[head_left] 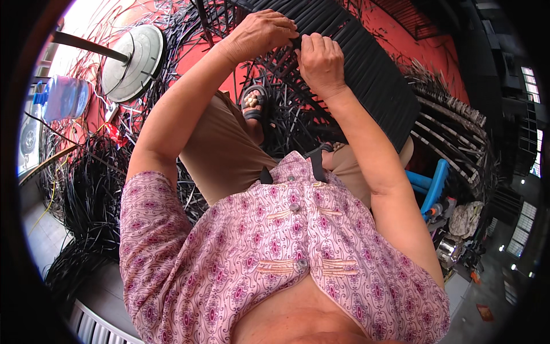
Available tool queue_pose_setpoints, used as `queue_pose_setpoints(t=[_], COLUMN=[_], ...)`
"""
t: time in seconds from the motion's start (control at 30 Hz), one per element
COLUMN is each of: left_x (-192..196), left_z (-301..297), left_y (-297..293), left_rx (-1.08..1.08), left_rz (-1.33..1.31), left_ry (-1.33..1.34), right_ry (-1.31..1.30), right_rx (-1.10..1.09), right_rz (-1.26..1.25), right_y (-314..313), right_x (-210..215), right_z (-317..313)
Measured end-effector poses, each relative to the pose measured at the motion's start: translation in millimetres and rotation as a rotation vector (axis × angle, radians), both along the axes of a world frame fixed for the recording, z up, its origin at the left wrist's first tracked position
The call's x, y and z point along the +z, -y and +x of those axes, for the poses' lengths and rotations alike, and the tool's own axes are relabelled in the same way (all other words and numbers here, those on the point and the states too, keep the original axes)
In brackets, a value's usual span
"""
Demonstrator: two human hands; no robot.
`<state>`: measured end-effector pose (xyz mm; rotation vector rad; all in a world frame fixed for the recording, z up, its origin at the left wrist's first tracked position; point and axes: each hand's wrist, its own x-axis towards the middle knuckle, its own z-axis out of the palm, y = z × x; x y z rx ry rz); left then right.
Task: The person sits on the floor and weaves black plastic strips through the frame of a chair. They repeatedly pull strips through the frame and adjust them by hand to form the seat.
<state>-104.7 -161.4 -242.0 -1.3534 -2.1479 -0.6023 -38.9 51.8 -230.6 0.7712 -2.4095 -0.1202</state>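
Left hand (pixel 262 35) and right hand (pixel 322 64) curled, near each other at edge of black slatted panel (pixel 375 80); grip cannot be told. Panel above red floor (pixel 398 47), black strips (pixel 281 135) strewn.

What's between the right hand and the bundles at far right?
In the head view, the black panel fills the stretch between the right hand and the bundles.

A translucent bluish jug (pixel 67 98) is near a round grey base (pixel 141 64).
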Motion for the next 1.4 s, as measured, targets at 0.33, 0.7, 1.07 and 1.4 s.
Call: queue_pose_setpoints(t=[0.33, 0.7, 1.07, 1.4], left_x=[0, -2, 13, 16], left_z=[-7, -11, -19, -22], left_y=[1, 4, -8, -14], left_rx=[-0.055, -0.085, -0.165, -0.135], left_rz=[-0.002, -0.077, -0.023, 0.047], left_ry=[-0.025, -0.145, -0.037, 0.065], right_ry=[0.022, -0.171, -0.318, -0.079], right_rx=[0.087, 0.132, 0.196, 0.191], right_rz=[0.12, 0.243, 0.236, -0.024], right_y=[-7, -13, -22, -29], right_x=[12, 11, 4, 13], right_z=[-6, -13, -31, -29])
